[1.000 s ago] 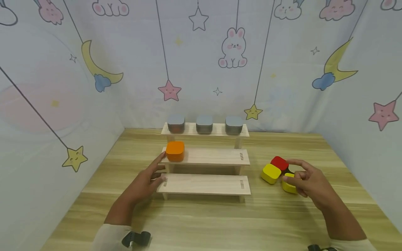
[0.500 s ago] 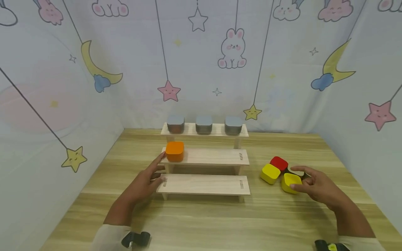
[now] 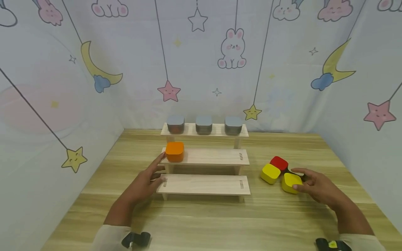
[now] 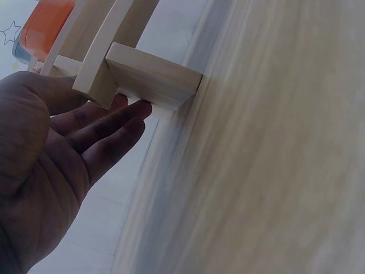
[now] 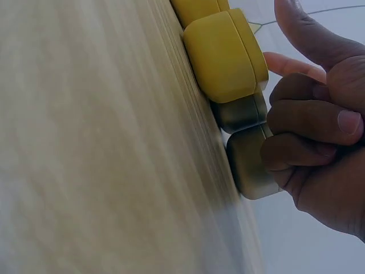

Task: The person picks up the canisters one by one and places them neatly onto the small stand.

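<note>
A wooden three-step rack (image 3: 204, 184) stands mid-table in the head view. My left hand (image 3: 146, 183) touches its left end, thumb at the lowest step and index finger by the orange box (image 3: 175, 152) on the middle step. In the left wrist view, the left hand (image 4: 63, 137) has its fingers extended beside the step's end. My right hand (image 3: 321, 188) is over a yellow rounded box (image 3: 289, 183) at the right; thumb and index finger are spread about it. In the right wrist view the thumb stands apart from that yellow box (image 5: 222, 57), and the other fingers are curled.
Another yellow box (image 3: 270, 173) and a red box (image 3: 278, 164) lie close by. Dark boxes (image 5: 251, 162) sit behind the yellow one, partly hidden. Three grey boxes (image 3: 204, 124) line the top step. A patterned cloth (image 3: 204, 69) encloses the table.
My right hand has moved right and slightly down from over the boxes to the nearer yellow box's right side, its thumb and index finger spread. The left hand stays put.
</note>
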A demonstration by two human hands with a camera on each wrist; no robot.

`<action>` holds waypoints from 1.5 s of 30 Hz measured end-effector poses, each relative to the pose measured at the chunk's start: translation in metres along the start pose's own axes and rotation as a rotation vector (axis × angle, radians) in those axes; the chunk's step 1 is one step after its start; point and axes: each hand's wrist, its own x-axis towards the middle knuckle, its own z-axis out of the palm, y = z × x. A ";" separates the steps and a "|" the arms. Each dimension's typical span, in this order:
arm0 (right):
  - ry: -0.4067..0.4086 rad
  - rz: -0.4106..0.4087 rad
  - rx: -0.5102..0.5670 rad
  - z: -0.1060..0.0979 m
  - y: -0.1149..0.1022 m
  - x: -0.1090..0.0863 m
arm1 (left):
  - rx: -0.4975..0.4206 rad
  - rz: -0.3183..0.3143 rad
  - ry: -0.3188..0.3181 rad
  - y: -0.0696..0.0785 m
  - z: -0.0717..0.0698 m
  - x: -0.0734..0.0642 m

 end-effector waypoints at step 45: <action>-0.080 -0.031 0.086 0.004 0.013 0.007 | -0.005 -0.003 -0.003 -0.001 0.000 0.000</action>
